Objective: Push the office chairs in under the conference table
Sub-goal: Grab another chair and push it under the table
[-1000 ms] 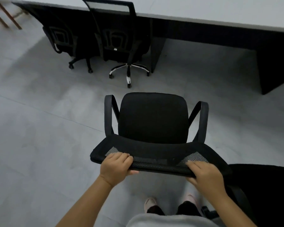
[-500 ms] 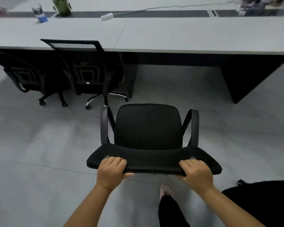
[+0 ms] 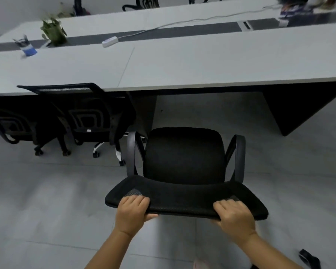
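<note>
Gripping the chair (image 3: 184, 158) backrest's top edge with both the left hand (image 3: 132, 211) and right hand (image 3: 233, 216), the person had it just short of the desk (image 3: 202, 61). Armrests might've clipped the desk edge or the chair parked left.

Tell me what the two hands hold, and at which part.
Both the left hand and right hand grip the black mesh office chair by the top edge of its backrest.

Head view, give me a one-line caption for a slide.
Both hands grip a black chair's backrest, facing the open gap under the grey table.
</note>
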Tool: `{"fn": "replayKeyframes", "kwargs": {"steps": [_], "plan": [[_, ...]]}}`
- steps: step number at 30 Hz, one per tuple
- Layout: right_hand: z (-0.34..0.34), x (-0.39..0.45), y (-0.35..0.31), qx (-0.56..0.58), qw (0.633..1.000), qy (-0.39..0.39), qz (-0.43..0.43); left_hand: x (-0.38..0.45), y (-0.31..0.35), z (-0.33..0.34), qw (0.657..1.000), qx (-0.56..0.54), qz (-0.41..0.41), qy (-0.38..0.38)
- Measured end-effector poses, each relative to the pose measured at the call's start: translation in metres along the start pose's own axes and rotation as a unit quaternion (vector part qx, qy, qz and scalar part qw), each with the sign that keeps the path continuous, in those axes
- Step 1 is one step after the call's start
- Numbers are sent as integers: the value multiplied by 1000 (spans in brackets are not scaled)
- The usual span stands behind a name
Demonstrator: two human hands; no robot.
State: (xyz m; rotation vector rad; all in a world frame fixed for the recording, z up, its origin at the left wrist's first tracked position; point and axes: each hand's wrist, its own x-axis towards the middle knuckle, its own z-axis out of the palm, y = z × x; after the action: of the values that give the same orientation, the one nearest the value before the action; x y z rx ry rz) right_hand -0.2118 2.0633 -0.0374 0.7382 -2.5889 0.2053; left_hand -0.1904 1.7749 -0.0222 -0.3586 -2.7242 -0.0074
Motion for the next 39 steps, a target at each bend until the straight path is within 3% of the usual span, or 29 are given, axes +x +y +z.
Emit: {"fn": "replayKeyframes", "kwargs": {"steps": [10, 20, 27, 34, 39], "plan": [[47, 105, 36, 10, 1000, -7, 13, 101, -55, 34, 1000, 9, 17, 14], [86, 182, 19, 5, 998, -39, 47, 154, -142, 68, 998, -18, 59, -12], [103, 208, 20, -31, 995, -60, 72, 180, -169, 86, 995, -51, 89, 3], [106, 205, 20, 25, 996, 14, 86, 185, -170, 91, 992, -79, 100, 13], [106, 208, 7, 5, 995, -8, 97, 192, -186, 94, 988, -71, 135, 18]]}}
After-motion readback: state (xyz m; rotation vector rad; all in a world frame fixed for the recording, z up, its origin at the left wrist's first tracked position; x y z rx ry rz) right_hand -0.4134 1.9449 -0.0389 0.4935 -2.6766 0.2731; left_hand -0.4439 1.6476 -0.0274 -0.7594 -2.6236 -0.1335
